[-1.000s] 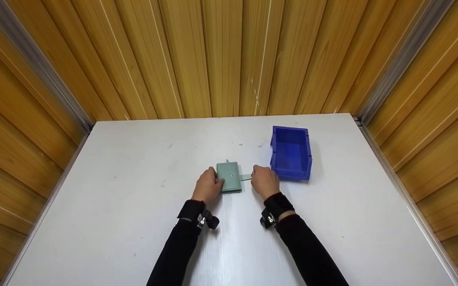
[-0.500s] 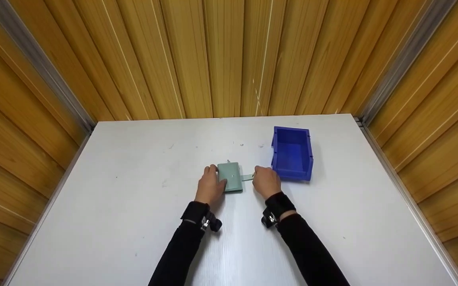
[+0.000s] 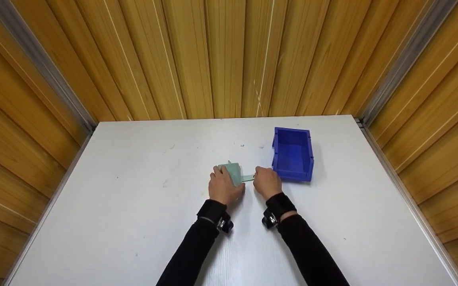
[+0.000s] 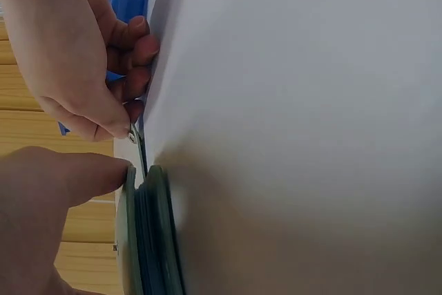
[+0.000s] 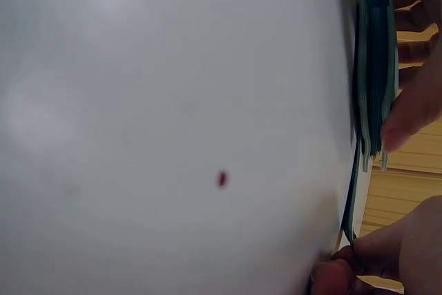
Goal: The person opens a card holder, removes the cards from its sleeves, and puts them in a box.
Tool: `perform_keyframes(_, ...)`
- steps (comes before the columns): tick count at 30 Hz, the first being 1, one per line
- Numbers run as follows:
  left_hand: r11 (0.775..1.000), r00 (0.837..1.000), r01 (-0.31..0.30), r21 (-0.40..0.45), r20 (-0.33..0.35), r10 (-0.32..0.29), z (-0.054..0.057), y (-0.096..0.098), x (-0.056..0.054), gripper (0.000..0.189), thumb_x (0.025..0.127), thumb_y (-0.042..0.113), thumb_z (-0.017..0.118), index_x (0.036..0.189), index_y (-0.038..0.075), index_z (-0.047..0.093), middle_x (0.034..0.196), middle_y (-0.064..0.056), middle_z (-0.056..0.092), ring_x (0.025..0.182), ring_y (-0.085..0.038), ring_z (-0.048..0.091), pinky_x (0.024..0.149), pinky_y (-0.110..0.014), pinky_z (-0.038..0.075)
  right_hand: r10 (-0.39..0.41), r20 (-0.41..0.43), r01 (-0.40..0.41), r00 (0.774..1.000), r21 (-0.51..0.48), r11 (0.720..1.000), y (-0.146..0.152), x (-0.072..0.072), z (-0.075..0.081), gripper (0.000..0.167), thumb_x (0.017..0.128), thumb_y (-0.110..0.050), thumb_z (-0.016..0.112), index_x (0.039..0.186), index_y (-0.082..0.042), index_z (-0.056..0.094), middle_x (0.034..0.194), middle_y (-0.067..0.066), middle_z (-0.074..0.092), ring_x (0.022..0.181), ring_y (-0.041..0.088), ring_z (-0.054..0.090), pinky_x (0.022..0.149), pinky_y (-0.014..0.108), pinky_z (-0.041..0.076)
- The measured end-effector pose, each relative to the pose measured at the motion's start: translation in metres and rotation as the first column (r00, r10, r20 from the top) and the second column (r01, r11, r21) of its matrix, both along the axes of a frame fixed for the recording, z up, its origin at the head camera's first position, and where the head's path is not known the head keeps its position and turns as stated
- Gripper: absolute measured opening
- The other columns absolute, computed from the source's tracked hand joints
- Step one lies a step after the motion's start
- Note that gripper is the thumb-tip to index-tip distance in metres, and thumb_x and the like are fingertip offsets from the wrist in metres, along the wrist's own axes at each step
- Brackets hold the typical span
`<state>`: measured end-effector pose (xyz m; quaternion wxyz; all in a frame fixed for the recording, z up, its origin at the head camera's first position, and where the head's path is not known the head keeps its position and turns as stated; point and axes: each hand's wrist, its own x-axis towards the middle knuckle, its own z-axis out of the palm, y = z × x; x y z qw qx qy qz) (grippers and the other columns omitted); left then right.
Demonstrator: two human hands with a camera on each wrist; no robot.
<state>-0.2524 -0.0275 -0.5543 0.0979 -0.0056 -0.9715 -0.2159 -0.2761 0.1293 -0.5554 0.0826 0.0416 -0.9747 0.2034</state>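
A small pale green card wallet (image 3: pixel 235 171) lies closed and flat on the white table, its strap (image 3: pixel 247 178) sticking out to the right. My left hand (image 3: pixel 224 187) rests over the wallet with fingers spread across the cover and hides its left and near part. In the left wrist view the straight thumb (image 4: pixel 97 175) touches the edge of the top cover. Layered inner pages (image 5: pixel 376 81) show between the covers in the right wrist view. With thumb and forefinger my right hand (image 3: pixel 267 182) pinches the strap's end, beside its metal snap (image 4: pixel 132 136).
A blue plastic bin (image 3: pixel 292 155) stands just beyond and right of my right hand, with its low front toward me. Wood-patterned panels (image 3: pixel 225 59) wall the white table (image 3: pixel 153 222) at the back and both sides.
My left hand has shifted right, from the wallet's left edge to over its cover, with the thumb now at the right edge. My right hand has kept its pinch on the strap.
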Motion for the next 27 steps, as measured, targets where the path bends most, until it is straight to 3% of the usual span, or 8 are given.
perform_keyframes(5,1.000,0.999,0.011,0.018,0.050,-0.012,0.001,-0.003,-0.001,0.081,0.083,0.046,0.079,0.134,-0.011,0.051,0.123,-0.026,0.052,0.105,-0.038,0.061,0.085,-0.046,0.057,0.005,-0.001,-0.005,1.000,0.005,1.000,0.000,0.000,-0.001,0.014,0.096,-0.007,0.059,0.088,0.000,0.069,0.090,0.025,0.074,0.085,0.048,0.070,0.072,0.058,0.055)
perform_keyframes(13,0.992,0.993,0.033,0.124,0.109,-0.047,0.004,-0.010,0.000,0.084,0.088,0.046,0.071,0.141,-0.014,0.048,0.130,-0.030,0.051,0.113,-0.043,0.059,0.095,-0.049,0.054,0.016,0.010,-0.016,1.000,0.020,1.000,0.000,0.001,0.003,0.013,0.096,-0.007,0.061,0.091,0.000,0.071,0.088,0.023,0.074,0.084,0.045,0.071,0.072,0.056,0.056)
perform_keyframes(21,0.963,0.981,0.027,0.267,0.177,-0.077,0.004,-0.020,0.000,0.087,0.093,0.049,0.063,0.149,-0.013,0.040,0.136,-0.031,0.048,0.121,-0.044,0.056,0.103,-0.051,0.049,0.020,-0.020,-0.020,1.000,0.015,1.000,0.001,0.001,0.000,0.013,0.095,-0.005,0.062,0.085,0.000,0.068,0.084,0.023,0.073,0.080,0.046,0.070,0.070,0.056,0.055)
perform_keyframes(27,0.940,0.977,0.038,0.338,0.187,-0.106,0.005,-0.028,0.002,0.086,0.094,0.050,0.061,0.148,-0.014,0.040,0.133,-0.031,0.049,0.119,-0.044,0.058,0.104,-0.053,0.049,0.020,-0.048,-0.020,0.999,0.011,1.000,0.000,0.001,-0.003,0.014,0.094,-0.004,0.062,0.080,0.000,0.065,0.079,0.023,0.071,0.078,0.047,0.069,0.067,0.057,0.055)
